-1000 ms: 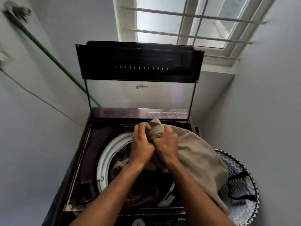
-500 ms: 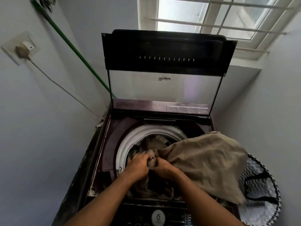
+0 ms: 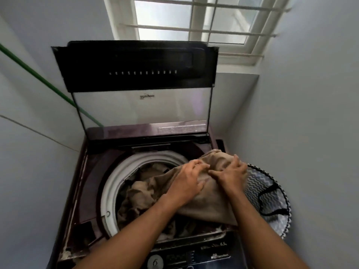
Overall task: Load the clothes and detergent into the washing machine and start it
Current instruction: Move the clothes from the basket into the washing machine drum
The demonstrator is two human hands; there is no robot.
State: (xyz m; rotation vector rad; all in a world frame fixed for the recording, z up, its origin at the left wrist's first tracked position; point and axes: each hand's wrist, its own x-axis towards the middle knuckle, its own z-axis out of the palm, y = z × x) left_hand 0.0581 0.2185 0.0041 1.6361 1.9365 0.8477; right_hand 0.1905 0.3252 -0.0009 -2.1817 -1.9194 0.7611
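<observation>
- Your left hand (image 3: 187, 181) and right hand (image 3: 232, 174) are side by side on the tan cloth (image 3: 209, 202), fingers bent and bunching its far-right fold over the right rim of the washing machine (image 3: 91, 171).
- From here, gather that hanging part and feed it left and down into the drum (image 3: 110, 189), so nothing stays draped across the rim towards the laundry basket (image 3: 272, 193).
- Part of the cloth already lies inside the drum with other crumpled tan fabric; push into the middle, not against the white ring.
- The cloth looks soft, matte and heavy enough to sag; it will likely slide back if you let go early.
- The lid (image 3: 136, 74) stands upright at the far side, dark and glossy.
- No detergent is visible.
</observation>
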